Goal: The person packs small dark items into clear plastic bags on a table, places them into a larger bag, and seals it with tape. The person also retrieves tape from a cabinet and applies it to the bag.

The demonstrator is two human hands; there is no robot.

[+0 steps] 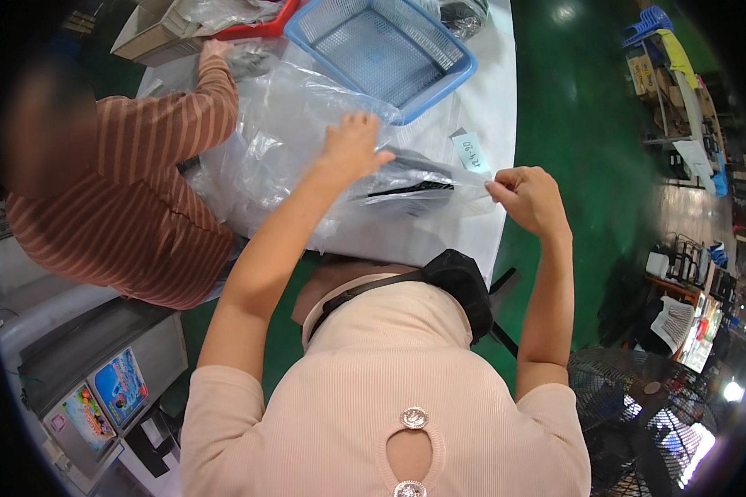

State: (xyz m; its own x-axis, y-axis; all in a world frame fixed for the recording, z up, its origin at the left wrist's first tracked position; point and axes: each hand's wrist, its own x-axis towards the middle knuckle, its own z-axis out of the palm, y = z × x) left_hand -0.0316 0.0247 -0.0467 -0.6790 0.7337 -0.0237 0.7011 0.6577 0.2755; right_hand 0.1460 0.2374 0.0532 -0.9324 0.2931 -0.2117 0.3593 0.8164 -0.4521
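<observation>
A large clear plastic bag lies spread over the white table. Under or inside its film shows a dark, flat item, its kind unclear. My right hand pinches the bag's edge at the table's right side, thumb pressed to the fingers. Over the middle of the plastic, my left hand has its fingers spread and grips nothing visible. A small pale-blue paper slip with handwriting lies beyond my right hand, near the table edge.
A blue plastic basket stands at the far side. A person in a striped sleeve works close on my left, near a red tray and a cardboard box. A black fan stands behind at right.
</observation>
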